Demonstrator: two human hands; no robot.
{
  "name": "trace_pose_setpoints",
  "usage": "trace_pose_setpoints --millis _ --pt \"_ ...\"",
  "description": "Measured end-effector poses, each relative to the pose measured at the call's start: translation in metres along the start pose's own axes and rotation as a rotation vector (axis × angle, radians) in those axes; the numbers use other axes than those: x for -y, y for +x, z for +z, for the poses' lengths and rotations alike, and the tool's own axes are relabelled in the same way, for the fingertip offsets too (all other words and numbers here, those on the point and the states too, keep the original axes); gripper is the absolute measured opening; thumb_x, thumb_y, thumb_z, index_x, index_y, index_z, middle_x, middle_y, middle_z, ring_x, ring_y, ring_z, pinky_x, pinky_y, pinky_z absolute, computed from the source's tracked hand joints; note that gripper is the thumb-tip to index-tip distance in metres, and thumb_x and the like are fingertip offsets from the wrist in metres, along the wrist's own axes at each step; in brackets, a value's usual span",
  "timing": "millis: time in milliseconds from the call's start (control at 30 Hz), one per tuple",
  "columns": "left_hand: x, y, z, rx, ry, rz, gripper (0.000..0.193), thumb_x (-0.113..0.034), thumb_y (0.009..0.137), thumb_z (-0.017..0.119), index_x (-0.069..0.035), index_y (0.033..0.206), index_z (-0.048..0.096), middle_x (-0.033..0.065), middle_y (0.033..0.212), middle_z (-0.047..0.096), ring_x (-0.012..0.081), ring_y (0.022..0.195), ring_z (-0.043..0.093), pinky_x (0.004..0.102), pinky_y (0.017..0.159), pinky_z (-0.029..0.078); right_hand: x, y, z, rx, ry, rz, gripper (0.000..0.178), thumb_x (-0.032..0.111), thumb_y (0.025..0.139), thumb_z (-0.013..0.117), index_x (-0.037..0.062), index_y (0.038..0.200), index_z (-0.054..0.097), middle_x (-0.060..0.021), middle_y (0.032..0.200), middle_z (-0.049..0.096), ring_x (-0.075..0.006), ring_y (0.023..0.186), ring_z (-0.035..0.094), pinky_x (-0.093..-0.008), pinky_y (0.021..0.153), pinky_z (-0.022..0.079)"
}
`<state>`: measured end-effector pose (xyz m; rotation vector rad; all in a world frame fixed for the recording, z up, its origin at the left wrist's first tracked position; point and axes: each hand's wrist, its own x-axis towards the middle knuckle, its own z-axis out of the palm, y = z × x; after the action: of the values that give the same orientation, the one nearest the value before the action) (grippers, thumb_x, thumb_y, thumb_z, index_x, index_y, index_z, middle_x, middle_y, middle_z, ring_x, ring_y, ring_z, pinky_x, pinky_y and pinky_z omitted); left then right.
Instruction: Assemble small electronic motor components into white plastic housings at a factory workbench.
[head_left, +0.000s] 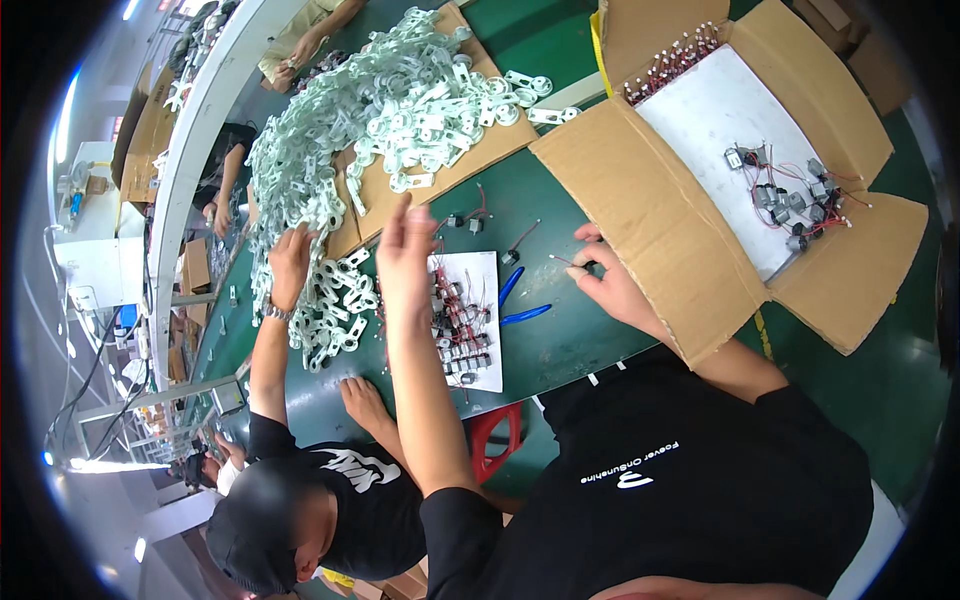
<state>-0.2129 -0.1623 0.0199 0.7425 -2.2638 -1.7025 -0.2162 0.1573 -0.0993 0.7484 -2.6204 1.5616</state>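
Observation:
My right hand (pixel 618 288) is closed on a small motor (pixel 594 269), a dark piece with a thin wire lead, beside the near flap of a carton. Somewhat blurred, my left hand (pixel 405 262) is raised over the bench, fingers stretched out and nothing visible in them. Below it lies a white foam sheet (pixel 485 378) bearing rows of small grey motors (pixel 465 350) with red wires. Blue-handled pliers (pixel 524 314) rest at the sheet's right edge. Several loose motors (pixel 511 257) lie on the green bench between my hands.
A big heap of pale green plastic parts (pixel 370 110) covers cardboard (pixel 440 180) at the far left. The open carton (pixel 650 215) at right holds a white sheet (pixel 700 120) with more motors. A co-worker's hand (pixel 290 260) reaches into the heap; their other hand (pixel 365 402) rests on the bench.

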Motion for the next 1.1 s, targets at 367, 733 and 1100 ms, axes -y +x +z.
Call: trace_pose_setpoints --millis 367,733,1100 --pt "-0.060 -0.092 0.006 0.728 -1.290 0.383 0.129 -0.104 0.105 0.033 -0.004 0.188 0.033 0.0322 0.174 0.056 0.0392 0.137 0.066 0.0504 0.113 0.053 0.009 0.010 -0.015 0.022 0.000 -0.057 0.014 0.008 0.094 0.093 0.0029 0.100 0.081 -0.0123 0.138 0.074 -0.0323 0.125 0.072 -0.0454 0.108 0.057" --pt "-0.119 -0.071 -0.006 0.938 -1.281 0.570 0.127 -0.090 0.105 0.063 -0.009 0.191 0.019 0.0266 0.186 0.040 0.0403 0.164 0.049 0.0588 0.130 0.046 0.003 0.010 -0.001 0.030 -0.015 -0.163 0.018 0.006 0.091 0.093 0.0013 0.100 0.078 -0.0150 0.133 0.075 -0.0387 0.124 0.069 -0.0490 0.106 0.057" --pt "-0.173 -0.069 0.000 0.008 -0.938 0.790 0.118 -0.095 0.109 0.013 -0.004 0.181 0.035 0.0273 0.177 0.047 0.0400 0.161 0.048 0.0591 0.137 0.037 -0.001 -0.003 -0.010 0.052 -0.121 -0.253 0.016 0.010 0.095 0.093 0.0034 0.100 0.079 -0.0173 0.132 0.076 -0.0407 0.122 0.070 -0.0500 0.105 0.058"
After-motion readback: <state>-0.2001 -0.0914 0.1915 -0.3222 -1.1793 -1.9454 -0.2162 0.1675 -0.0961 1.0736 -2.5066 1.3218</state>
